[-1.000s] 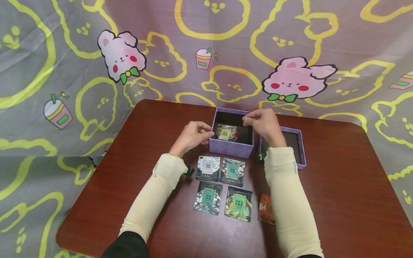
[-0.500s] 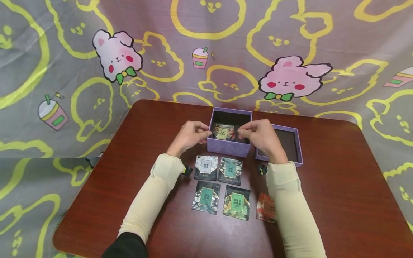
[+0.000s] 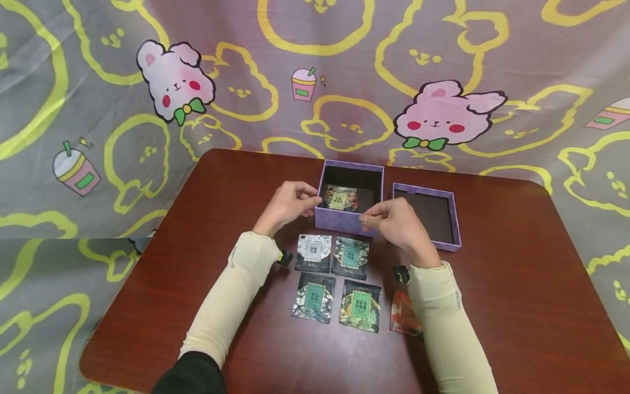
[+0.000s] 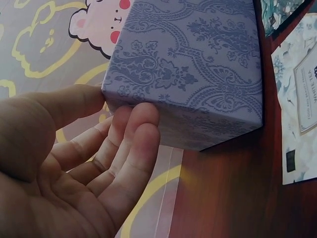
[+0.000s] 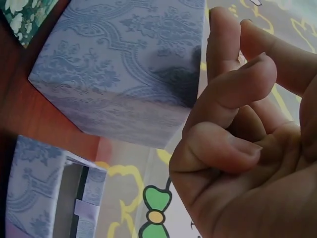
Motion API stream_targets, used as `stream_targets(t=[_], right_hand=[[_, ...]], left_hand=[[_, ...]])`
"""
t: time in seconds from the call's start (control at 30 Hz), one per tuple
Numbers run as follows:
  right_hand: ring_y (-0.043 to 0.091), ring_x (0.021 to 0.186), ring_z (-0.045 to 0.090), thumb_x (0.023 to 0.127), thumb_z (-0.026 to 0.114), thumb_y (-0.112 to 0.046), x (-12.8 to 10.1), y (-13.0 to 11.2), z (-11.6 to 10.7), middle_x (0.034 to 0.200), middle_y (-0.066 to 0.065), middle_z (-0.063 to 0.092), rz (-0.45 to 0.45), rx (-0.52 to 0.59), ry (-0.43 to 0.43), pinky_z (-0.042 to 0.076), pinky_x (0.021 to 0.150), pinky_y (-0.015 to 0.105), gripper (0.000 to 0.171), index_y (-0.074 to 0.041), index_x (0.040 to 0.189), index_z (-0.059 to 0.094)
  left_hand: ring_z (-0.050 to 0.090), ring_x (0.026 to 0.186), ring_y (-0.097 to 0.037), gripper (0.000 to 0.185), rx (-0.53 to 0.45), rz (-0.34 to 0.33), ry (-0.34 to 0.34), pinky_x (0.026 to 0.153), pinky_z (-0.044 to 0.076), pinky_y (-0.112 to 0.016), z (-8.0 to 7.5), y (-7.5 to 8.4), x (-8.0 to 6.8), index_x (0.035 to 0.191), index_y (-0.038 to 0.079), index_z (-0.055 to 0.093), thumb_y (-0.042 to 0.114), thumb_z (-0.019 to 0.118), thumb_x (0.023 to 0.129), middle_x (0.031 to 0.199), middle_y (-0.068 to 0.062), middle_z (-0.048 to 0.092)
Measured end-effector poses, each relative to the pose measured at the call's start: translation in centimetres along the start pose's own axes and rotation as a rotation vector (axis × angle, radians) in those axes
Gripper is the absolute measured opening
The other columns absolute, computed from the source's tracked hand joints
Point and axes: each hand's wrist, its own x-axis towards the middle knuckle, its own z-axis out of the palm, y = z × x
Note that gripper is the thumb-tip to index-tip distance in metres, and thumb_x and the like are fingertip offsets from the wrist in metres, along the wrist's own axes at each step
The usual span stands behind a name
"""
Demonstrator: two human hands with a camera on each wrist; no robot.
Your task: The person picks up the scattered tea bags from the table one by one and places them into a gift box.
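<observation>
A purple patterned box (image 3: 339, 221) with a dark inside stands upright at the back of the table. Inside it, at the left, is a tea sachet (image 3: 340, 198) with a pale label. My left hand (image 3: 289, 203) grips the box's left side, thumb on the rim and fingers against the outer wall in the left wrist view. My right hand (image 3: 397, 225) hovers by the front right corner, fingers loosely curled; nothing shows between them. Several tea sachets lie in front: white (image 3: 313, 251), teal (image 3: 350, 257), another teal (image 3: 314, 298), green (image 3: 360, 305).
The shallow purple lid (image 3: 427, 216) lies inside up to the right of the box. A red sachet (image 3: 406, 313) is partly covered by the right sleeve (image 3: 450, 323). A patterned cloth (image 3: 354, 65) hangs behind the table (image 3: 517, 273).
My right hand has come from over the box's right rim, down across the inside, to its front wall. The left hand stays at the left side. The sachets lie unchanged.
</observation>
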Motion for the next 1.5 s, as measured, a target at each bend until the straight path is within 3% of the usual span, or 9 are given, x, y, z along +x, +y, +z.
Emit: stream_targets(t=[0.17,0.33,0.43,0.67,0.9,0.97,1.13,1.5], right_hand=[[0.025,0.075,0.059,0.097,0.07,-0.02,-0.3,0.5,0.7,0.079,0.007,0.074,0.001,-0.045,0.008,0.044,0.061,0.035,0.02,-0.003,0.096,0.078],[0.021,0.069,0.066,0.094,0.073,-0.018,-0.8,1.6,1.9,0.068,0.0,0.071,-0.042,-0.165,0.038,0.048,0.062,0.034,0.016,-0.005,0.089,0.08],[0.015,0.065,0.063,0.092,0.075,-0.018,-0.8,2.4,2.6,0.065,-0.003,0.07,-0.055,-0.232,0.055,0.048,0.062,0.035,0.013,-0.008,0.085,0.081],[0.014,0.064,0.065,0.09,0.075,-0.017,-0.6,3.4,3.3,0.068,-0.001,0.072,0.011,-0.324,0.043,0.052,0.061,0.038,0.011,-0.01,0.095,0.081],[0.034,0.09,0.068,0.084,0.081,-0.026,-0.5,4.1,3.9,0.109,0.012,0.074,0.105,-0.492,0.054,0.055,0.066,0.053,0.026,-0.016,0.109,0.08],[0.038,0.095,0.068,0.083,0.082,-0.026,-0.5,4.2,4.2,0.112,0.014,0.072,0.105,-0.519,0.058,0.055,0.067,0.056,0.029,-0.017,0.11,0.079],[0.04,0.092,0.068,0.081,0.084,-0.026,-0.5,4.4,4.8,0.108,0.016,0.073,0.096,-0.564,0.097,0.054,0.062,0.057,0.027,-0.019,0.107,0.08],[0.038,0.076,0.066,0.079,0.082,-0.02,-0.5,4.2,5.3,0.087,0.013,0.071,0.078,-0.613,0.172,0.051,0.056,0.054,0.008,-0.019,0.085,0.077]], left_hand=[[0.071,0.083,-0.038,0.03,0.006,0.0,-0.008,0.08,0.058,-0.054,0.1,-0.1,0.1,0.116,-0.001,0.069,0.017,0.076,0.093,0.089,-0.011,0.072],[0.071,0.081,-0.037,0.026,0.012,-0.001,0.01,0.08,0.058,-0.054,0.0,0.0,0.0,0.113,0.002,0.069,0.017,0.076,0.093,0.088,-0.01,0.072],[0.071,0.084,-0.041,0.026,0.01,-0.008,0.011,0.081,0.057,-0.055,0.0,0.1,0.0,0.113,0.002,0.069,0.017,0.076,0.093,0.089,-0.01,0.072],[0.07,0.086,-0.042,0.028,0.006,-0.004,0.006,0.082,0.057,-0.055,-0.1,0.2,-0.2,0.115,0.0,0.069,0.016,0.076,0.093,0.09,-0.011,0.071],[0.07,0.088,-0.044,0.035,0.008,-0.001,0.002,0.082,0.057,-0.055,-0.1,0.1,-0.3,0.121,-0.004,0.066,0.016,0.075,0.093,0.091,-0.012,0.071],[0.069,0.088,-0.044,0.035,0.006,0.003,0.0,0.082,0.057,-0.055,0.0,0.2,-0.3,0.121,-0.004,0.066,0.016,0.075,0.093,0.091,-0.012,0.071],[0.07,0.086,-0.042,0.035,0.012,0.005,-0.002,0.082,0.057,-0.054,0.0,0.2,-0.2,0.121,-0.004,0.066,0.017,0.075,0.094,0.091,-0.012,0.071],[0.07,0.086,-0.043,0.033,-0.006,0.001,-0.009,0.082,0.057,-0.056,0.0,0.3,-0.1,0.118,-0.004,0.067,0.016,0.075,0.093,0.089,-0.013,0.071]])
